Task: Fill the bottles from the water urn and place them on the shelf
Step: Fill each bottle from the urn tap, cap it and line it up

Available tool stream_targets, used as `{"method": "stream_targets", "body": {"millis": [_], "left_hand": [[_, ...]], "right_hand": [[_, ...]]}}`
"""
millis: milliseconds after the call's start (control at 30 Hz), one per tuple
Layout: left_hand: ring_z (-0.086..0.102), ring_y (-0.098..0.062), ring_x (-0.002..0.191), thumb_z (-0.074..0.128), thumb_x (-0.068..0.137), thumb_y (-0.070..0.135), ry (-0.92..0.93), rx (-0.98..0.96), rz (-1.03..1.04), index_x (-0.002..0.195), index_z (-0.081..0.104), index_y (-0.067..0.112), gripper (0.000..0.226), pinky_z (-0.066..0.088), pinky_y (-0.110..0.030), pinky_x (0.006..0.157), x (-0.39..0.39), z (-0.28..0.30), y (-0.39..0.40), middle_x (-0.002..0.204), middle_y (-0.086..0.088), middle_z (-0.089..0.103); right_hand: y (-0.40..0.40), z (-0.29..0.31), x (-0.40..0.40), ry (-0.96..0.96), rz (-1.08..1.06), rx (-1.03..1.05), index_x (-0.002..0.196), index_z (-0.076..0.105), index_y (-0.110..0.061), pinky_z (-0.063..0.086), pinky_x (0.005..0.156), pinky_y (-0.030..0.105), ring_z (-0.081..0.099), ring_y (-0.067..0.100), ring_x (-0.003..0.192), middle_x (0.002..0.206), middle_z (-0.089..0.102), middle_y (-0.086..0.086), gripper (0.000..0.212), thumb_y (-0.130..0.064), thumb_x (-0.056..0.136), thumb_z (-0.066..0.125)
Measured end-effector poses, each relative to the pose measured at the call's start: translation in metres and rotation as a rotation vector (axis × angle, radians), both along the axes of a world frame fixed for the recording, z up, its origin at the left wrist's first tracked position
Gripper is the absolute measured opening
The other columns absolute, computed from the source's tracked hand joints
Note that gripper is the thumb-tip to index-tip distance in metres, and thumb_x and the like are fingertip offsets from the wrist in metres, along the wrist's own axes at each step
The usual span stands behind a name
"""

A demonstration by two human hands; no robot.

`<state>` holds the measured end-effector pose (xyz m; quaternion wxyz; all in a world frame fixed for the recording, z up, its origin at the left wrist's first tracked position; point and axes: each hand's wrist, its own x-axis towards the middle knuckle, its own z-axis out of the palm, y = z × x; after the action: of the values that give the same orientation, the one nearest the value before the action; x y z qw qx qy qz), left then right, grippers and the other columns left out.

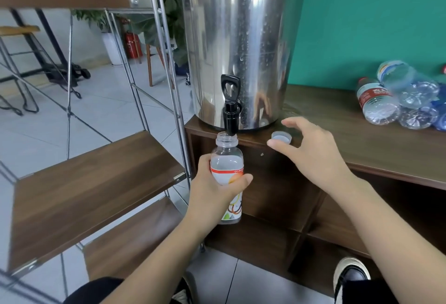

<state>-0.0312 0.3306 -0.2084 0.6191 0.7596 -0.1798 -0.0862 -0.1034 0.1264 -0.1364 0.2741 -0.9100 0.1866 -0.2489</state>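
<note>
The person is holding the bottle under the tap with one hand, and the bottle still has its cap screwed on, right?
Not quite. The left hand does hold the bottle under the urn's black tap, but the head view shows its neck open. The cap lies on the wooden cabinet top, beside the fingers of the right hand.

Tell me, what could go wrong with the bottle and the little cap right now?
1. The bottle is open and looks nearly full, and only the left hand grips it, off the counter. A tilt could spill water on the floor.
2. The cap lies near the counter's front edge. The right hand, reaching with spread fingers, might knock it off.
3. The bottle's mouth sits right under the black tap, so lifting it could bump the spout.
</note>
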Motion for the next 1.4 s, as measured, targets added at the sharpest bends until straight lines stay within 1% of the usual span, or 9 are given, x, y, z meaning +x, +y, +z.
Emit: {"method": "stream_targets", "body": {"millis": [100, 200, 333, 533, 733, 867, 1133, 1300, 1400], "left_hand": [[0.072, -0.005, 0.096, 0.093, 0.074, 0.042, -0.029, -0.006, -0.001, 0.126, 0.05, 0.036, 0.068, 0.063, -0.034, 0.087, 0.001, 0.002, -0.002, 0.109, 0.013, 0.071], [0.072, -0.002, 0.095, 0.092, 0.074, 0.044, -0.047, -0.031, 0.018, 0.126, 0.05, 0.038, 0.067, 0.063, -0.031, 0.087, 0.001, 0.004, -0.007, 0.108, 0.015, 0.071], [0.07, 0.001, 0.096, 0.09, 0.077, 0.042, -0.084, -0.085, 0.054, 0.128, 0.048, 0.04, 0.067, 0.062, -0.024, 0.085, 0.002, 0.005, -0.013, 0.109, 0.016, 0.07], [0.066, 0.006, 0.103, 0.09, 0.078, 0.043, -0.13, -0.121, 0.063, 0.132, 0.045, 0.041, 0.071, 0.058, -0.013, 0.082, 0.007, 0.004, -0.018, 0.112, 0.019, 0.066], [0.059, 0.016, 0.104, 0.09, 0.079, 0.038, -0.135, -0.132, 0.043, 0.128, 0.042, 0.044, 0.069, 0.051, -0.004, 0.074, 0.008, 0.005, -0.018, 0.11, 0.025, 0.061], [0.063, 0.009, 0.101, 0.091, 0.078, 0.039, -0.144, -0.153, 0.051, 0.13, 0.045, 0.042, 0.069, 0.054, -0.007, 0.078, 0.01, 0.003, -0.017, 0.11, 0.022, 0.064], [0.065, 0.002, 0.102, 0.091, 0.077, 0.04, -0.155, -0.154, 0.078, 0.13, 0.045, 0.041, 0.071, 0.055, -0.009, 0.08, 0.01, 0.002, -0.024, 0.113, 0.019, 0.064], [0.067, 0.003, 0.1, 0.092, 0.076, 0.038, -0.158, -0.155, 0.088, 0.119, 0.046, 0.049, 0.064, 0.059, -0.017, 0.083, 0.013, -0.001, -0.025, 0.11, 0.019, 0.066], [0.069, -0.001, 0.098, 0.093, 0.075, 0.035, -0.147, -0.164, 0.13, 0.118, 0.049, 0.049, 0.063, 0.058, -0.016, 0.081, 0.01, -0.001, -0.028, 0.107, 0.017, 0.069]], "right_hand": [[0.017, 0.02, -0.001, -0.241, 0.092, 0.074, 0.118, 0.067, -0.031, 0.044, 0.092, 0.016, 0.06, -0.002, 0.109, 0.113, 0.068, -0.02, 0.033, -0.045, 0.089, 0.073], [0.039, 0.048, 0.006, -0.4, 0.221, 0.124, 0.114, 0.071, -0.027, 0.05, 0.082, 0.019, 0.066, 0.003, 0.097, 0.105, 0.073, -0.013, 0.027, -0.041, 0.092, 0.073], [0.057, 0.08, 0.023, -0.343, 0.311, -0.001, 0.119, 0.072, -0.024, 0.045, 0.076, 0.012, 0.062, 0.003, 0.089, 0.098, 0.07, -0.012, 0.032, -0.041, 0.092, 0.072], [0.061, 0.099, 0.038, -0.305, 0.299, -0.109, 0.104, 0.079, -0.023, 0.039, 0.067, 0.003, 0.055, -0.006, 0.068, 0.081, 0.067, -0.016, 0.014, -0.03, 0.091, 0.076], [0.059, 0.082, 0.038, -0.495, 0.365, -0.393, 0.103, 0.08, -0.015, 0.044, 0.078, 0.014, 0.051, -0.001, 0.078, 0.086, 0.068, -0.005, 0.015, -0.021, 0.09, 0.077], [0.057, 0.061, 0.031, -0.518, 0.532, -0.505, 0.106, 0.08, -0.011, 0.046, 0.085, 0.016, 0.054, 0.009, 0.091, 0.095, 0.071, 0.0, 0.019, -0.018, 0.088, 0.079], [0.051, 0.044, 0.02, -0.551, 0.481, -0.37, 0.111, 0.078, -0.012, 0.046, 0.093, 0.019, 0.06, 0.009, 0.1, 0.107, 0.072, -0.004, 0.029, -0.027, 0.086, 0.082], [0.01, 0.022, 0.014, -0.432, 0.248, -0.311, 0.107, 0.078, -0.018, 0.047, 0.088, 0.02, 0.061, 0.008, 0.096, 0.098, 0.071, -0.01, 0.018, -0.029, 0.094, 0.072], [-0.017, 0.005, 0.009, -0.199, 0.126, -0.265, 0.113, 0.075, -0.021, 0.043, 0.094, 0.024, 0.06, 0.014, 0.108, 0.107, 0.071, -0.009, 0.032, -0.045, 0.093, 0.066]]}}
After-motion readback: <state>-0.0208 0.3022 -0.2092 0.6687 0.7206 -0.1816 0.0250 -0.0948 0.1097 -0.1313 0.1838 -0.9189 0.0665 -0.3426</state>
